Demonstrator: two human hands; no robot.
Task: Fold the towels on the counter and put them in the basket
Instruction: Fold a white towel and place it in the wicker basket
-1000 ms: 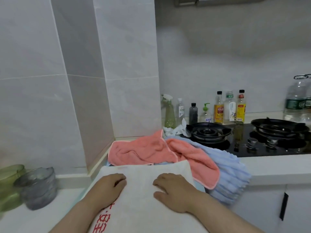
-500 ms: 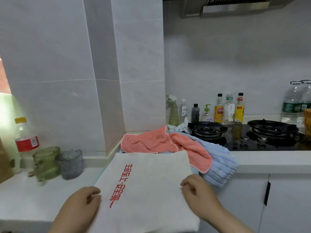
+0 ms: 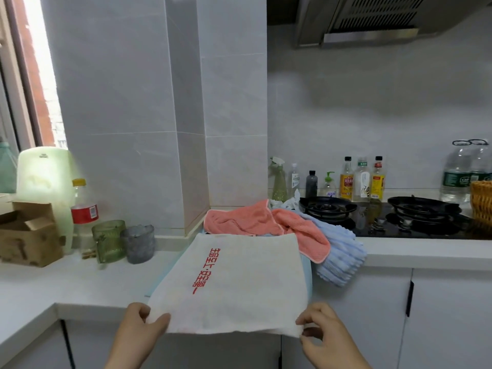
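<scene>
A white towel with red characters lies flat over the counter's front edge. My left hand pinches its near left corner, and my right hand pinches its near right corner. Behind it a pink towel lies crumpled on a light blue towel that hangs over the counter edge. A woven yellow basket shows partly at the far right edge, beside the stove.
A black gas stove fills the counter to the right, with bottles lined along the wall. Left of the towels stand a green glass, a grey glass, a soda bottle and a cardboard box.
My hands slid from the top of the white towel back to its near corners and now pinch them. The view pulled back and up, bringing the basket into sight.
</scene>
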